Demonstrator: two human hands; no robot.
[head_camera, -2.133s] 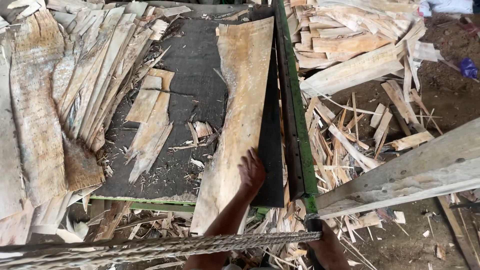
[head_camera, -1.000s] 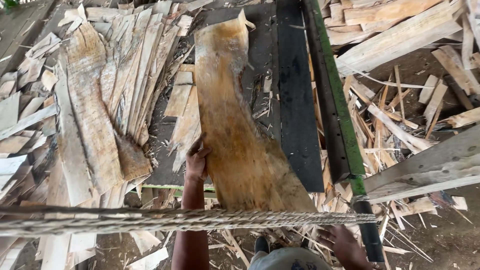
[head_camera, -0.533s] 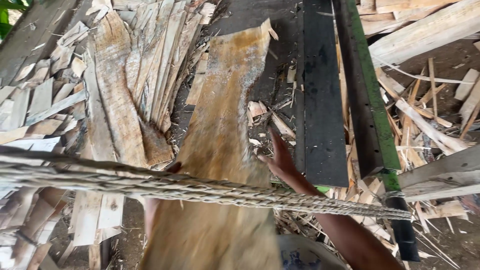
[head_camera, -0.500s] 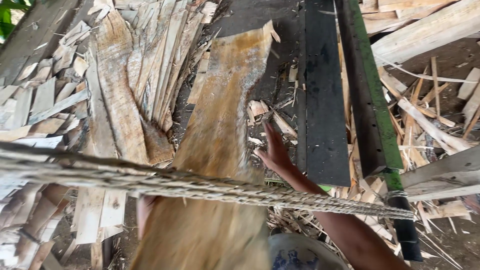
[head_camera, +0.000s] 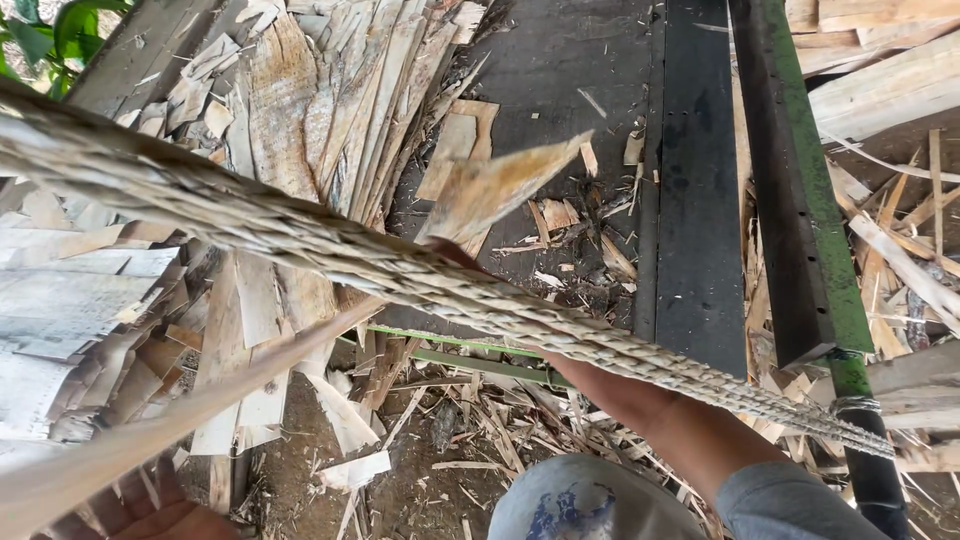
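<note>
Head view: right hand, grip hidden by a rope, touches a veneer piece; left hand spread beneath a veneer sheet.

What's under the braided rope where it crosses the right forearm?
The braided rope covers the right hand from wrist to fingers; only forearm shows below. Beyond it, a veneer piece pokes out over the dark table. Grip hidden.

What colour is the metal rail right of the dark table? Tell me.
Green along its top edge, dark on its side: the metal rail shows best in the head view.
</note>
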